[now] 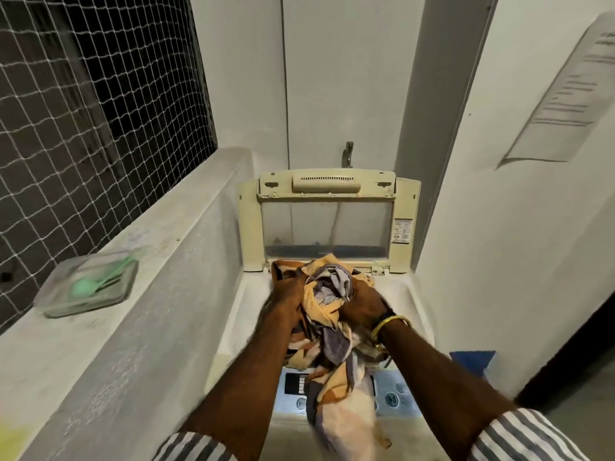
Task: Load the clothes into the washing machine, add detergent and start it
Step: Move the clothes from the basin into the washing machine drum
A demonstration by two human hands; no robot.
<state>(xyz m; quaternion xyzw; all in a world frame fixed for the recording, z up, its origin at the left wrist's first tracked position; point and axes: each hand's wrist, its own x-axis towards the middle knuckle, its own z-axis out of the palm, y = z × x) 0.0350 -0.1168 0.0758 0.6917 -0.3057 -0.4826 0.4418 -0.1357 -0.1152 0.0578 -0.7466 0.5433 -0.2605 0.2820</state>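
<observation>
Two bare hands are being closed around a bundle of clothes (327, 314) above the open washing machine (409, 294), the left hand (288, 299) and right hand (364, 306) each in a tight grip on the orange-and-grey fabric. Part of the bundle is being draped over the machine's control panel (396, 399). Behind the bundle, the lid (327, 221) is being kept upright.

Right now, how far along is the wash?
Done: the lid stands open. In hand: both hands, left and right, grip a bundle of clothes above the tub opening, with a tail draped over the control panel. Left: drop it in, add detergent, close the lid and start. No detergent clearly shows.
</observation>
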